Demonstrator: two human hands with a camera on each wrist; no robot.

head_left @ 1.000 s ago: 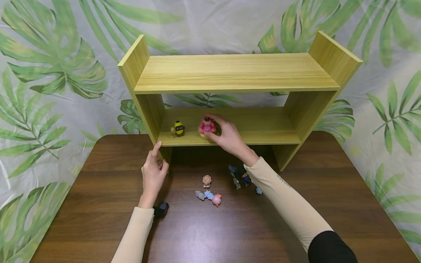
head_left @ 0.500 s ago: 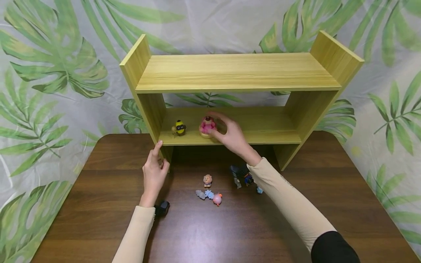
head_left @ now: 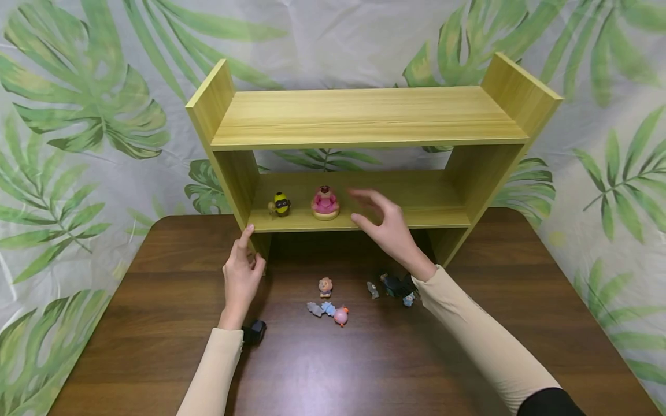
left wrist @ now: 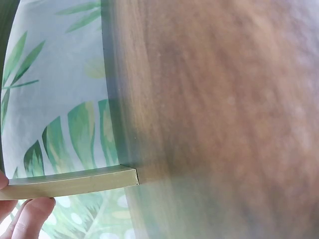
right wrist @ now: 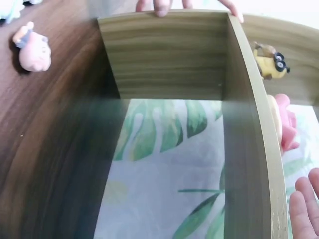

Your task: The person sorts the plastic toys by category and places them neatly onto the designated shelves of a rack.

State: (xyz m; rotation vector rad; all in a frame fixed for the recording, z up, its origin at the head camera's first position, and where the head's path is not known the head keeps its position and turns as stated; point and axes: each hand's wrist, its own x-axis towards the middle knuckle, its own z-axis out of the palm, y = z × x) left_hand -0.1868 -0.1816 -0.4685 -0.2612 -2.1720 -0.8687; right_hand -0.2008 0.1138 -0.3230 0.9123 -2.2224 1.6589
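A small wooden shelf (head_left: 364,118) stands on the brown table. My left hand (head_left: 241,283) grips the front edge of its left side panel, fingers on both faces in the left wrist view, the index fingertip at the middle board's corner. On that middle board sits a pink seated bear figurine (head_left: 325,203) with a pale round base. To its left is a yellow Minion-like figurine (head_left: 281,204) with dark goggles. My right hand (head_left: 387,231) hovers just right of the bear figurine, thumb and fingers spread, holding nothing.
On the table before the shelf lie a pinkish-orange figurine (head_left: 325,287), a grey piece (head_left: 314,309), a light blue piece (head_left: 328,308) and a pink ball-shaped figurine (head_left: 340,315). More small toys, including a grey one (head_left: 372,290) and a blue one (head_left: 408,299), lie beside my right sleeve.
My right hand has let go of the bear figurine and drawn back to the right, leaving it upright on the middle board. The left hand has stayed on the side panel.
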